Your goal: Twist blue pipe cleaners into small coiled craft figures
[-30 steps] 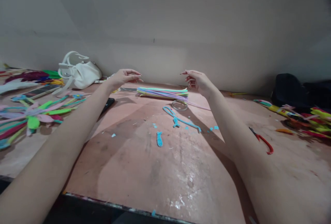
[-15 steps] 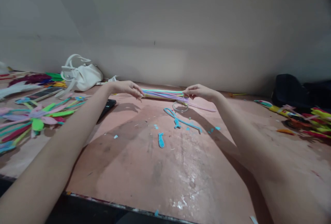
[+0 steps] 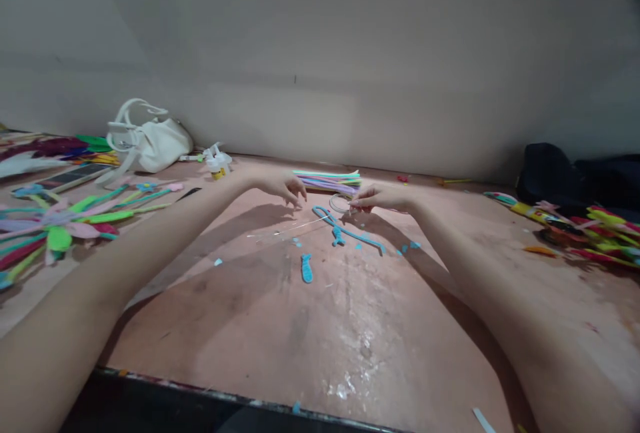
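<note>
My right hand (image 3: 377, 198) pinches a coil of thin wire (image 3: 339, 201) at its right side. From the coil a loose, shiny length of wire stretches leftward above the tabletop. My left hand (image 3: 286, 188) is apart from it, with fingers spread and slightly bent and nothing visible in them. Just behind both hands lies a bundle of pastel pipe cleaners (image 3: 327, 180). In front of them is a long blue pipe cleaner (image 3: 357, 236), looped at one end, with a small twisted blue piece (image 3: 339, 236) against it. A separate coiled blue piece (image 3: 307, 268) lies nearer to me.
A white bag (image 3: 163, 144) and a small white-capped bottle (image 3: 219, 163) stand at the back left. Pipe-cleaner flowers (image 3: 60, 230) spread across the left. More colourful pieces (image 3: 605, 236) and a dark item (image 3: 547, 176) lie right. Blue scraps dot the tabletop (image 3: 280, 326).
Both hands have come away from the pipe cleaner bundle, which now lies by the wall. My right hand has taken hold of the wire coil. My left hand has shifted right.
</note>
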A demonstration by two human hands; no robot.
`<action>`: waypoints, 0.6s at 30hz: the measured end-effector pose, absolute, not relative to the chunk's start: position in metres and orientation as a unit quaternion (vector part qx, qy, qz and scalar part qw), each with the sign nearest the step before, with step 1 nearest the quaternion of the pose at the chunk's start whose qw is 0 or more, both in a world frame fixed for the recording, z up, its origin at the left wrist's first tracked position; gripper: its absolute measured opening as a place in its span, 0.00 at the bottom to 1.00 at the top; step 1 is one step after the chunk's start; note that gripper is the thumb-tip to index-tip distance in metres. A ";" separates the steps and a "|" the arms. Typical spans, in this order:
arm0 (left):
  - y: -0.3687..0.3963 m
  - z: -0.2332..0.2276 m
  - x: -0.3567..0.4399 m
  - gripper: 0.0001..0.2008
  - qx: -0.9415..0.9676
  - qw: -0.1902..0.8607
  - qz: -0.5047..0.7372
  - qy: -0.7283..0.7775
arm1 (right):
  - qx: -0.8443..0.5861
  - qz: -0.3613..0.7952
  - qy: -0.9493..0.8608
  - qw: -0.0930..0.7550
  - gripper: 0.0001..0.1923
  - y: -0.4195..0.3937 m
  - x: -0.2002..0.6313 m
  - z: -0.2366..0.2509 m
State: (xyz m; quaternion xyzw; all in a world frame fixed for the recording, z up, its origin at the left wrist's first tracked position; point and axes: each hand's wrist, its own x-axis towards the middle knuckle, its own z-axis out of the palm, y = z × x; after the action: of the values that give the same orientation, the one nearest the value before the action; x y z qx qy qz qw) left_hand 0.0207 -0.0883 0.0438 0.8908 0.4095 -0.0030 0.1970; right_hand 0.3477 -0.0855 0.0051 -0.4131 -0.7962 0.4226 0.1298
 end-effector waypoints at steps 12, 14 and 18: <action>-0.125 0.029 0.065 0.17 0.904 0.149 -0.161 0.368 | -0.565 0.107 -0.798 0.177 0.10 -0.058 0.394 0.000; -0.130 0.030 0.064 0.17 0.900 0.171 -0.175 0.360 | -0.543 0.098 -0.816 0.173 0.12 -0.060 0.393 -0.007; -0.122 0.029 0.065 0.22 0.903 0.180 -0.148 0.361 | -0.475 0.032 -0.858 0.192 0.18 -0.072 0.360 -0.025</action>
State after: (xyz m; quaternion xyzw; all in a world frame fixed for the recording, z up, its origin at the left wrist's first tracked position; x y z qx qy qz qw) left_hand 0.0646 -0.1220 0.0294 0.9030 0.3609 -0.1482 0.1800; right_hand 0.3601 -0.0720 -0.0249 -0.4751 -0.8581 0.0318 0.1924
